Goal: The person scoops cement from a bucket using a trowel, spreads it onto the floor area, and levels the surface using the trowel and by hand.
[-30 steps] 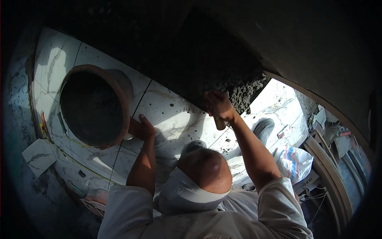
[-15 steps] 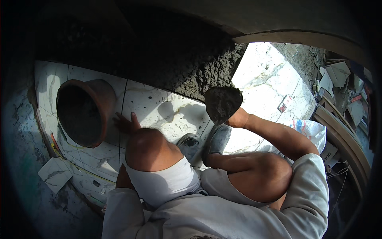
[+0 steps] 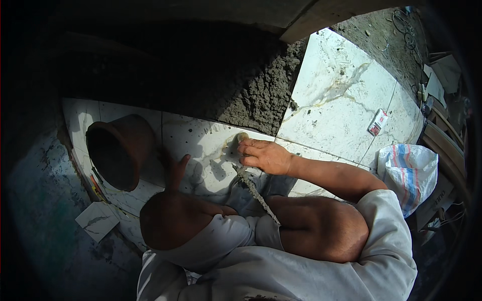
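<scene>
Looks like the spreading step, right grip wrapped snug round the trowel on the near side of the mortar bed, left grip spread, seemingly empty, by the bucket, next move probably wants that trowel flatter

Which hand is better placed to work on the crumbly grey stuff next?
Right, probably: the right hand holds the trowel near the crumbly grey stuff. The left hand is beside the bucket, with no tool visible.
</scene>
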The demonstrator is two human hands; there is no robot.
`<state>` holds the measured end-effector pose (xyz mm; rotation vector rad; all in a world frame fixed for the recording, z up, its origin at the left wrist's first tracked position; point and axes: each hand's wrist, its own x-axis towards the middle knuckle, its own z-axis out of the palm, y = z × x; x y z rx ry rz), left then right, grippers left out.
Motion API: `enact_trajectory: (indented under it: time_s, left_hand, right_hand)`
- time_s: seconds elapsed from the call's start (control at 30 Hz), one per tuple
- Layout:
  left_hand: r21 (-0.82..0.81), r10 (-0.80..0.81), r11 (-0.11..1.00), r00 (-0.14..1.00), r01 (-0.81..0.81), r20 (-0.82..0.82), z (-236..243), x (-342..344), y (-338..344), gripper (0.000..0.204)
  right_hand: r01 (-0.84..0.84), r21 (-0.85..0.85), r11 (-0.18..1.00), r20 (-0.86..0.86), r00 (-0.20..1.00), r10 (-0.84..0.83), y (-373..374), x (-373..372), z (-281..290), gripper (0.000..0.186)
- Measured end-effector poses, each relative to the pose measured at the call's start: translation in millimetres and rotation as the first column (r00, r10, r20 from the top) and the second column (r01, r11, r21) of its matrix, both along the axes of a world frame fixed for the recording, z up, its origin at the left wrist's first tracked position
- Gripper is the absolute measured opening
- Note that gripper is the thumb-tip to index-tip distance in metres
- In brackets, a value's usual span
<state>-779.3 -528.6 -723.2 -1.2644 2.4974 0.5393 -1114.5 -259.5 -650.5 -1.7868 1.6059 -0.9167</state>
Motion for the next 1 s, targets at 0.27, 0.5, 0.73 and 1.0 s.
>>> enact_trajectory:
  time_s: [0.27, 0.5, 0.73, 1.0]
  left_hand:
    - [0.069, -0.067, 0.996, 0.993, 0.061, 0.099, -11, 5, -9, 0.111]
    - [0.119, -0.094, 0.991, 0.970, 0.068, 0.226, 37, -29, -33, 0.104]
    - [0.358, -0.219, 0.921, 0.965, 0.155, 0.147, 121, -62, -29, 0.079]
    - [0.273, -0.230, 0.936, 0.973, 0.220, 0.006, 130, -26, -26, 0.062]
  right_hand:
    - [0.048, 0.023, 0.999, -0.040, 0.998, -0.047, -5, 4, -4, 0.021]
    - [0.056, -0.054, 0.997, 0.027, 0.998, -0.055, -32, 9, -3, 0.019]
    - [0.075, -0.054, 0.996, 0.090, 0.993, -0.070, -70, 9, 8, 0.023]
    - [0.522, 0.549, 0.652, 0.255, 0.639, -0.726, -53, 3, 0, 0.034]
